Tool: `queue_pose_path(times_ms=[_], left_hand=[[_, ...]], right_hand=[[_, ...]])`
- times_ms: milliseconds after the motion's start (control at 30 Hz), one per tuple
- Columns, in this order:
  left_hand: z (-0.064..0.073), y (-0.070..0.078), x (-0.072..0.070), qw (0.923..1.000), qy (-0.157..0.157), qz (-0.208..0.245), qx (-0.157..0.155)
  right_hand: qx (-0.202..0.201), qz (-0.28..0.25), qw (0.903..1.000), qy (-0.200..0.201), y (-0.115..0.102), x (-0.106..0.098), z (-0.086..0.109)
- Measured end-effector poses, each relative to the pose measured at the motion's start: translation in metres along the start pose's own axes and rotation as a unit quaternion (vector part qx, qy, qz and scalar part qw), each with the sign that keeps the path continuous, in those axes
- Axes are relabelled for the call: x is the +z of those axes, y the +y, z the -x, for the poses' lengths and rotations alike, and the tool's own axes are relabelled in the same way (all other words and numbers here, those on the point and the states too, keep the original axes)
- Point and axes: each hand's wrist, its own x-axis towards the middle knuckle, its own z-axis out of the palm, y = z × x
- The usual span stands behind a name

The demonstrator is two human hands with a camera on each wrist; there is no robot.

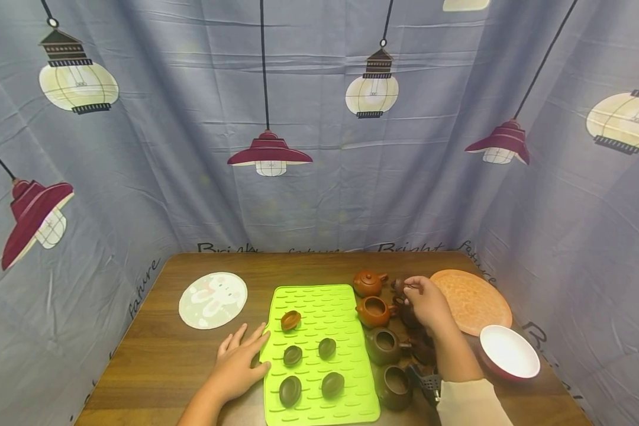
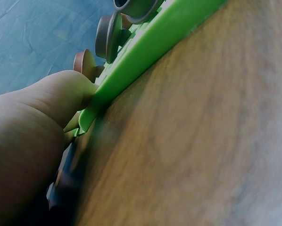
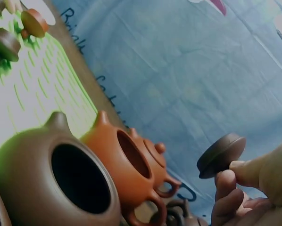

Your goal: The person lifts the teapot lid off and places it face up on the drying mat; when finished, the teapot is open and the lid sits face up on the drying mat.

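My right hand (image 1: 427,302) pinches a dark brown teapot lid (image 3: 220,155) by its knob between thumb and fingers. The lid is held up and tilted, beyond a row of small teapots in the right wrist view. Nearest in that row are a brown lidless teapot (image 3: 79,174), an orange lidless teapot (image 1: 374,312) and an orange lidded teapot (image 1: 368,283). My left hand (image 1: 239,364) lies with spread fingers at the left edge of a green ridged mat (image 1: 319,302). On the mat are an orange-brown lid (image 1: 290,320) and several dark lids (image 1: 332,385), knob side down.
Darker lidless teapots (image 1: 396,387) line the mat's right side, some partly hidden by the right forearm. A round tan board (image 1: 471,302) and a white bowl (image 1: 509,351) stand farther right. At the left lies a round rabbit-print mat (image 1: 213,300). A printed curtain (image 1: 319,207) closes the back.
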Motion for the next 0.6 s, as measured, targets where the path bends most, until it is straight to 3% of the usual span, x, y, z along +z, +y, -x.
queue_pose_path(times_ms=[133,267,600], left_hand=[[0.0,0.001,-0.001,1.0,0.001,0.003,0.0],[0.001,0.001,-0.001,1.0,-0.002,0.007,0.001],[0.001,0.001,-0.002,1.0,-0.002,0.008,0.002]], right_hand=[[0.011,-0.074,0.9967,-0.032,-0.002,0.009,-0.004],[0.021,-0.147,0.987,-0.061,-0.004,0.019,-0.005],[0.023,-0.243,0.9631,-0.115,-0.01,0.041,-0.004]])
